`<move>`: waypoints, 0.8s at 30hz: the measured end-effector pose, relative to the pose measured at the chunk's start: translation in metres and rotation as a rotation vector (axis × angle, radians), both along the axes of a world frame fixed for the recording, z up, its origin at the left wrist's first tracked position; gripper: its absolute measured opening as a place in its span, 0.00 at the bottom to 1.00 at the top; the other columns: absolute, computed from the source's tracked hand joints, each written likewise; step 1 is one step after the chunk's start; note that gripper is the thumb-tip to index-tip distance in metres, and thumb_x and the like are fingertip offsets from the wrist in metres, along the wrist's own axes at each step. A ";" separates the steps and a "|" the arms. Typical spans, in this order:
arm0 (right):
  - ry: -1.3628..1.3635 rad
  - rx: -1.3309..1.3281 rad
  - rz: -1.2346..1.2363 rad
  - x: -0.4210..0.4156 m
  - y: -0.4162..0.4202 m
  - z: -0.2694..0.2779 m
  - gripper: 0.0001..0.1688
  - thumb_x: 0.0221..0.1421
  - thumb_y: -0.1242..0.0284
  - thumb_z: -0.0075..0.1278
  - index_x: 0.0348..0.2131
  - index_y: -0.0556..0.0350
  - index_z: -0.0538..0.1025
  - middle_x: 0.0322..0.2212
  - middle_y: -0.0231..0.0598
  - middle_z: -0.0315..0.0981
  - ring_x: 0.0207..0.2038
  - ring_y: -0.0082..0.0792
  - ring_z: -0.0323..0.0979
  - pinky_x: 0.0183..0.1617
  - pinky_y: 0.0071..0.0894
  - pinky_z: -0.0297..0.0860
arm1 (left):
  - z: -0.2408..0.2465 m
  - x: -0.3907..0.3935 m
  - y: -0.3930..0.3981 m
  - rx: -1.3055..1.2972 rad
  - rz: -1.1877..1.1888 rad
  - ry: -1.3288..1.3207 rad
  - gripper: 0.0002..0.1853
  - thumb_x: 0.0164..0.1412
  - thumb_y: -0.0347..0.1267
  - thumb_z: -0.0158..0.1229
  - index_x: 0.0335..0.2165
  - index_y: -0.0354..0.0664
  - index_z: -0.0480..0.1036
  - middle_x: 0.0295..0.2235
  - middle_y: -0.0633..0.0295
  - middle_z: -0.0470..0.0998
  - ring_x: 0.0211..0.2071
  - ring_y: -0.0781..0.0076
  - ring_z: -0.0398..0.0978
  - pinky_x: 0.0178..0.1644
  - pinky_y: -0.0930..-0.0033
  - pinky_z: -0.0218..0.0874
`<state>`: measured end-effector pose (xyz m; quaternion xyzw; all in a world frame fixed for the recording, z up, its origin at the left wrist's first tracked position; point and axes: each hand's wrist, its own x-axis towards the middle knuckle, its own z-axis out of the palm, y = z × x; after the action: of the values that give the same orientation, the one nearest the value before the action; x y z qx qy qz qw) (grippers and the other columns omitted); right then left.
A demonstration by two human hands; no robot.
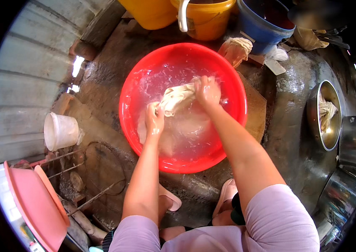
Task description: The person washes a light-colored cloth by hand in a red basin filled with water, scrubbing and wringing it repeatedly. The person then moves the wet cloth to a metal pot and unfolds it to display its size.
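Note:
A large red plastic basin (182, 169) stands on the floor before me, with cloudy, splashing water inside. A wet cream-coloured cloth (178, 96) stretches between my hands at the water's surface. My left hand (154, 118) grips its left end near the middle of the basin. Farther up and to the right, my right hand (207, 90) is closed on the other end, slightly blurred. More pale fabric (184, 126) lies under the water below the hands; its outline is unclear.
Yellow buckets (207, 19) and a blue bucket (264, 31) stand beyond the basin, near a bundled cloth (237, 50). At right is a metal bowl (319, 126) holding cloth. A white bucket (61, 131) and pink basin (36, 204) are at left. The floor (291, 104) looks wet.

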<state>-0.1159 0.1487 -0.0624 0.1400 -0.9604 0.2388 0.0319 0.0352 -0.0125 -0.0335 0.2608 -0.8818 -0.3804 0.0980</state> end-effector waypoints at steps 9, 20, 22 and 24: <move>-0.686 -0.334 0.049 0.045 -0.017 -0.004 0.23 0.43 0.61 0.53 0.34 0.64 0.75 0.32 0.52 0.75 0.37 0.45 0.74 0.39 0.39 0.69 | -0.052 -0.003 -0.013 1.265 0.456 0.082 0.38 0.51 0.52 0.52 0.56 0.45 0.56 0.53 0.56 0.61 0.54 0.63 0.57 0.55 0.56 0.48; 0.045 -0.599 0.559 0.125 -0.080 0.132 0.13 0.47 0.62 0.51 0.21 0.52 0.71 0.29 0.47 0.64 0.25 0.48 0.69 0.27 0.45 0.67 | 0.056 -0.013 -0.016 1.713 0.005 0.542 0.34 0.59 0.57 0.38 0.51 0.42 0.60 0.44 0.57 0.68 0.47 0.64 0.64 0.54 0.60 0.54; 0.097 -0.564 0.545 0.111 -0.085 0.127 0.11 0.47 0.65 0.50 0.20 0.50 0.71 0.26 0.44 0.64 0.23 0.45 0.69 0.24 0.43 0.66 | 0.065 -0.019 -0.012 1.535 0.125 0.481 0.33 0.60 0.56 0.37 0.52 0.41 0.60 0.44 0.56 0.67 0.47 0.65 0.64 0.54 0.60 0.53; 0.120 -0.564 0.528 0.093 -0.087 0.122 0.09 0.48 0.67 0.48 0.19 0.49 0.71 0.23 0.44 0.66 0.23 0.46 0.69 0.27 0.44 0.67 | 0.072 -0.027 -0.003 1.351 0.261 0.362 0.33 0.61 0.56 0.36 0.52 0.41 0.60 0.45 0.56 0.67 0.47 0.66 0.64 0.55 0.60 0.53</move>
<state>-0.0229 0.0614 0.0593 0.3818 -0.7845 0.4846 0.0625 0.0081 -0.0153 0.0385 0.3009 -0.3845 -0.8664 0.1044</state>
